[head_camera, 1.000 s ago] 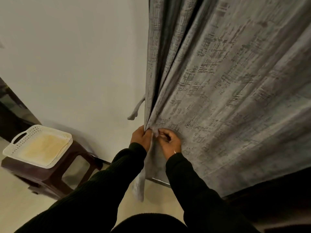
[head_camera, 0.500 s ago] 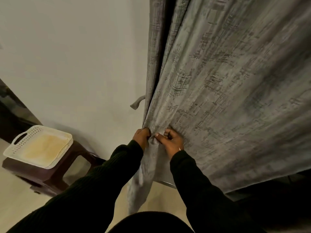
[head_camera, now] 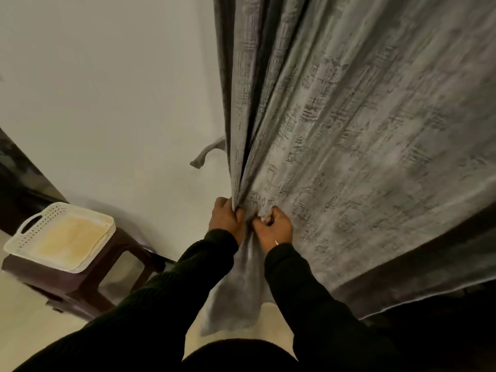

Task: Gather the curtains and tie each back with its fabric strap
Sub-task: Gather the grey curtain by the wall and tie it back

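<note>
Both hands are gripping the grey curtain (head_camera: 349, 157) at its gathered edge: the left hand (head_camera: 226, 218) is curling round the bunched folds, the right hand (head_camera: 273, 228) is pinching fabric just beside it. The fabric strap (head_camera: 206, 154) is dangling at 11 o'clock of the hands, against the wall (head_camera: 107, 103).

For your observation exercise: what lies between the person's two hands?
In the head view, a bunched fold of the grey curtain lies between the left hand and right hand; both grip it.

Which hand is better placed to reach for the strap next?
Probably the left hand: the strap hangs on its side of the curtain, while the right hand grips folds further away.
</note>
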